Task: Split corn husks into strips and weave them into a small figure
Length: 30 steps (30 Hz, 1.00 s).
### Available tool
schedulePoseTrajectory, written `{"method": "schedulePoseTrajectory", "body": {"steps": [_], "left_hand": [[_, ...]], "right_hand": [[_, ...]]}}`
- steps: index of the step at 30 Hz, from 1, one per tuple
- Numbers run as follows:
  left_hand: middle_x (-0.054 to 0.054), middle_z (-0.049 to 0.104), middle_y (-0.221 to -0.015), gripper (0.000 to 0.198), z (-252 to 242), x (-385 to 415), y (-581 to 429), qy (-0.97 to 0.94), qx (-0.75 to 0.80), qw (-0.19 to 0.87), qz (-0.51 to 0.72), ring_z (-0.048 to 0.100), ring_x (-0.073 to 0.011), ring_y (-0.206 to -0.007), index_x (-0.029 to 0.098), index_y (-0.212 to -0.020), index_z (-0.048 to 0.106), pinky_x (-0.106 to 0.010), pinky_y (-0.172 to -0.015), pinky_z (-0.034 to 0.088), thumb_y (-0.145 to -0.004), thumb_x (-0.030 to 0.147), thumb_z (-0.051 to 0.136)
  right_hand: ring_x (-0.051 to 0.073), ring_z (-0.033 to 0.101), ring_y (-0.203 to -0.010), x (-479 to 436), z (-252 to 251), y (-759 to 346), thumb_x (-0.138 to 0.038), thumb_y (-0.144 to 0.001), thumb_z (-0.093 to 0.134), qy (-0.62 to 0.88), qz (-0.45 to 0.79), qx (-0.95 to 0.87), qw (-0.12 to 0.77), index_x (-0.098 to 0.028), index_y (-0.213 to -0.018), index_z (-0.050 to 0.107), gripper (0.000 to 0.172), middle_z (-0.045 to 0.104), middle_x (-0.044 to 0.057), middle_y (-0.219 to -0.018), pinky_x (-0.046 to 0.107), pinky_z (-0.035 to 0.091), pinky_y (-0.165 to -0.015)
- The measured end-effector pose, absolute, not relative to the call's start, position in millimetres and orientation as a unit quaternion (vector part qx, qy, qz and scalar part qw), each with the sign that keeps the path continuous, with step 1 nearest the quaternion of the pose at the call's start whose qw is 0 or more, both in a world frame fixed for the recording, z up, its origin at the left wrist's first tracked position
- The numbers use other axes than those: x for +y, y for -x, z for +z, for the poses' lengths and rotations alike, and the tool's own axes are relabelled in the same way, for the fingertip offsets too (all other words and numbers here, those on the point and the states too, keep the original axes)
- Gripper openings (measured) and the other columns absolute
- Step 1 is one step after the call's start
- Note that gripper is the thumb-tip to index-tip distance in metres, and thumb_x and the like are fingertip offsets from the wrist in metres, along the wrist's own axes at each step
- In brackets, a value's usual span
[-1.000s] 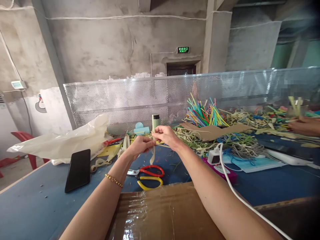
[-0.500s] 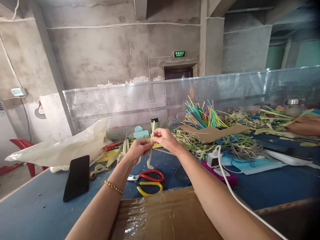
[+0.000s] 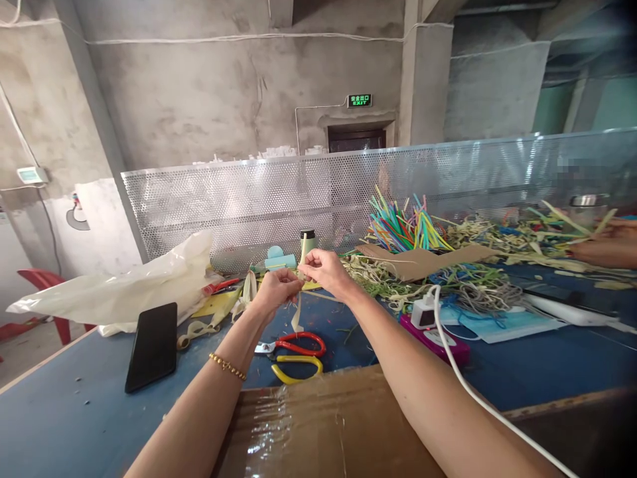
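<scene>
Both hands meet above the blue table, fingers closed on a pale green strip (image 3: 304, 245). My left hand (image 3: 279, 289) pinches its lower part, and a loose tail hangs below the fingers. My right hand (image 3: 324, 271) grips it just above and to the right; the strip's top end sticks up past the fingers. Below them lie scissors with red and yellow handles (image 3: 298, 345). A dark-lidded bottle (image 3: 308, 240) stands right behind the hands.
Cardboard (image 3: 323, 425) lies at the front edge. A black phone (image 3: 152, 346) and plastic bag (image 3: 134, 285) are left. Right are colored stems (image 3: 405, 226), a purple power strip (image 3: 435, 340), a white cable (image 3: 468, 392) and another person's hand (image 3: 607, 245) holding strips.
The whole view has shifted slightly. My hands stay close together with the strip between them, the fingers slightly changed. At the right, the other person's hand now raises strips.
</scene>
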<state>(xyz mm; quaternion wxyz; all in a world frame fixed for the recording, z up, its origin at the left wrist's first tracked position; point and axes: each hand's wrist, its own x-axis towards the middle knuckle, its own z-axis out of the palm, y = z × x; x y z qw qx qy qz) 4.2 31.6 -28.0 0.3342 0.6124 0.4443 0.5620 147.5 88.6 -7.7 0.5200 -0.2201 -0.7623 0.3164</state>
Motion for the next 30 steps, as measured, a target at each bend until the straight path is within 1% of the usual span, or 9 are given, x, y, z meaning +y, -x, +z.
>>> {"method": "schedulePoseTrajectory", "body": {"steps": [5, 8, 13, 16, 19, 22, 26, 28, 30], "left_hand": [[0.004, 0.055, -0.05, 0.026, -26, 29, -5, -0.618, 0.413, 0.362, 0.562, 0.048, -0.0076, -0.04, 0.015, -0.074, 0.058, -0.02, -0.041, 0.026, -0.064, 0.032, 0.074], [0.003, 0.055, -0.05, 0.025, -25, 30, -4, -0.621, 0.415, 0.361, 0.559, 0.047, -0.0069, -0.04, 0.014, -0.068, 0.057, -0.02, -0.042, 0.028, -0.066, 0.033, 0.074], [0.001, 0.056, -0.046, 0.025, -26, 32, -1, -0.624, 0.441, 0.336, 0.552, 0.046, -0.0073, -0.039, 0.015, -0.063, 0.055, -0.02, -0.042, 0.027, -0.067, 0.03, 0.073], [-0.002, 0.058, -0.048, 0.026, -25, 29, 3, -0.661, 0.45, 0.342, 0.494, 0.049, -0.0084, -0.042, 0.013, -0.063, 0.059, -0.02, -0.042, 0.029, -0.071, 0.035, 0.071], [-0.004, 0.061, -0.053, 0.028, -25, 26, 6, -0.689, 0.442, 0.362, 0.446, 0.052, -0.0092, -0.047, 0.012, -0.066, 0.065, -0.02, -0.045, 0.034, -0.073, 0.039, 0.069], [-0.001, 0.059, -0.051, 0.025, -25, 28, 8, -0.678, 0.448, 0.362, 0.457, 0.051, -0.0087, -0.045, 0.012, -0.066, 0.067, -0.02, -0.045, 0.037, -0.069, 0.036, 0.073], [0.003, 0.052, -0.045, 0.022, -27, 32, 6, -0.651, 0.486, 0.339, 0.475, 0.049, -0.0082, -0.038, 0.012, -0.063, 0.065, -0.019, -0.04, 0.035, -0.068, 0.032, 0.074], [0.002, 0.053, -0.045, 0.023, -27, 31, 5, -0.639, 0.499, 0.344, 0.474, 0.051, -0.0089, -0.037, 0.012, -0.062, 0.063, -0.019, -0.038, 0.036, -0.07, 0.032, 0.074], [-0.002, 0.059, -0.05, 0.023, -26, 29, 3, -0.624, 0.503, 0.367, 0.473, 0.056, -0.0109, -0.039, 0.012, -0.062, 0.062, -0.019, -0.038, 0.038, -0.071, 0.03, 0.073]], "right_hand": [[0.01, 0.049, -0.054, 87, -6, -150, -0.03, -0.073, 0.064, 0.187, 0.314, -0.786, 0.5, -0.015, -0.07, 0.057, 0.016, 0.056, -0.001, -0.061, 0.023, 0.039, -0.052], [0.01, 0.05, -0.054, 87, -7, -150, -0.028, -0.073, 0.063, 0.183, 0.308, -0.786, 0.503, -0.015, -0.07, 0.057, 0.015, 0.055, -0.001, -0.061, 0.024, 0.039, -0.052], [0.012, 0.053, -0.054, 88, -7, -147, -0.022, -0.069, 0.064, 0.215, 0.286, -0.783, 0.508, -0.016, -0.069, 0.054, 0.011, 0.057, 0.0, -0.061, 0.025, 0.041, -0.053], [0.012, 0.053, -0.054, 90, -7, -147, -0.021, -0.069, 0.062, 0.206, 0.276, -0.784, 0.516, -0.018, -0.07, 0.052, 0.011, 0.056, -0.001, -0.062, 0.025, 0.042, -0.053], [0.012, 0.053, -0.054, 92, -7, -148, -0.022, -0.07, 0.061, 0.192, 0.274, -0.788, 0.516, -0.019, -0.07, 0.051, 0.011, 0.055, -0.002, -0.063, 0.026, 0.043, -0.053], [0.012, 0.052, -0.057, 91, -7, -150, -0.02, -0.07, 0.062, 0.18, 0.265, -0.791, 0.521, -0.019, -0.07, 0.051, 0.011, 0.053, -0.003, -0.063, 0.026, 0.043, -0.056], [0.011, 0.051, -0.057, 89, -5, -151, -0.022, -0.074, 0.06, 0.163, 0.258, -0.79, 0.532, -0.018, -0.072, 0.052, 0.008, 0.053, -0.003, -0.063, 0.025, 0.042, -0.057], [0.011, 0.051, -0.057, 87, -5, -150, -0.023, -0.076, 0.059, 0.155, 0.258, -0.789, 0.535, -0.018, -0.073, 0.053, 0.008, 0.054, -0.002, -0.064, 0.025, 0.042, -0.056], [0.012, 0.053, -0.056, 85, -4, -149, -0.022, -0.075, 0.06, 0.154, 0.262, -0.789, 0.533, -0.018, -0.073, 0.053, 0.008, 0.055, -0.001, -0.064, 0.026, 0.043, -0.056]]}}
